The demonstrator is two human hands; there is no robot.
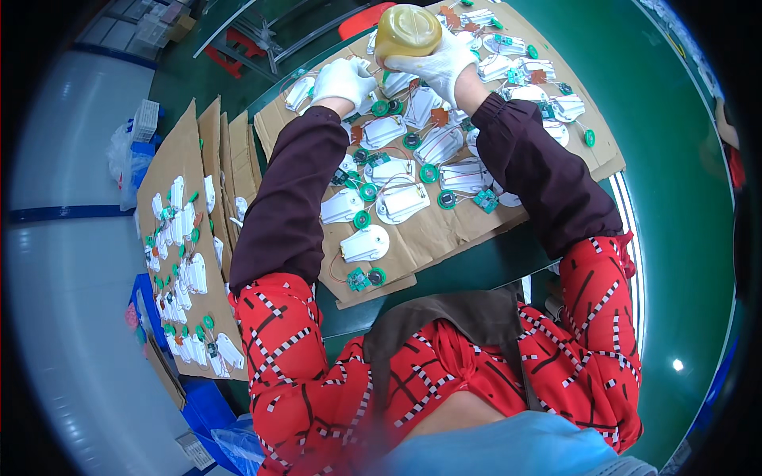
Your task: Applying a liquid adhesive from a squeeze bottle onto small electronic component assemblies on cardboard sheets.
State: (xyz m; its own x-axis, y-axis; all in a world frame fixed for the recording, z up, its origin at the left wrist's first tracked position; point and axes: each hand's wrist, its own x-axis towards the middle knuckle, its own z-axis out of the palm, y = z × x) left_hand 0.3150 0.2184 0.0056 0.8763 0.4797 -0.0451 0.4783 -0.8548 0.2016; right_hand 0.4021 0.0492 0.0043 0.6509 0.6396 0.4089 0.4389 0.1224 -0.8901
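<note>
A worker in white gloves, dark sleeve covers and a red patterned top leans over a sheet of cardboard [444,230] spread on a green table [675,198]. The right hand [439,62] is curled around the lower part of a yellowish plastic jar [407,30], fingers wrapped against its side, holding it above the far end of the cardboard. The left hand [343,79] rests just left of the jar, loosely closed with the fingers bent down onto a white plastic part [300,93] near the cardboard's far left corner; whether it actually pinches that part cannot be told from this angle.

The cardboard is covered with rows of white plastic shells [365,244], each wired to a small green disc [377,276] and a small circuit board [357,279]. Both forearms cross over the middle of the cardboard and hide several of the pieces beneath them.

Left of the cardboard, lower and beside the table, more cardboard sheets [186,238] stand stacked on edge, the nearest one loaded with the same white shells and green discs. A blue bin [208,404] sits below these sheets.

The jar's top is cut by the picture's upper edge, and its contents cannot be made out. The fisheye bends the far end of the cardboard, where parts blur into one another.
</note>
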